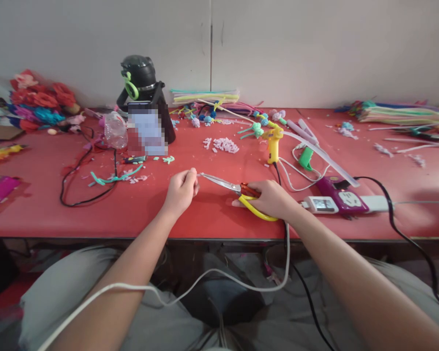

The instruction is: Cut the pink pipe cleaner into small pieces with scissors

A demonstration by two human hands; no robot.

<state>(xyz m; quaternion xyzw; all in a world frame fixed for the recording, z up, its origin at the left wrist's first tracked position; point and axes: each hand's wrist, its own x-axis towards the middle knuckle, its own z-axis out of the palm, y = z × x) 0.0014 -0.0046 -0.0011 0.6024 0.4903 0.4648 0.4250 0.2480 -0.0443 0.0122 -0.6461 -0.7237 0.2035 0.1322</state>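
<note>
Near the table's front edge, my right hand (269, 196) is closed round the yellow and orange handles of the scissors (223, 183). Their blades point left, towards my other hand. My left hand (183, 190) is pinched, with a small pale piece (200, 174) sticking out from its fingertips at the scissor tips. Most of that piece is hidden by the fingers. Beyond the hands lies a pile of short pale pink pieces (226, 145) on the red table (212, 219).
A yellow glue gun (273, 145) and a green one (306, 158) are right of centre. A purple power strip (346, 197) with cables lies at the right. Behind on the left are a black bottle (139, 73), a phone (148, 129) and a plastic cup (115, 130). A white cable (219, 274) crosses my lap.
</note>
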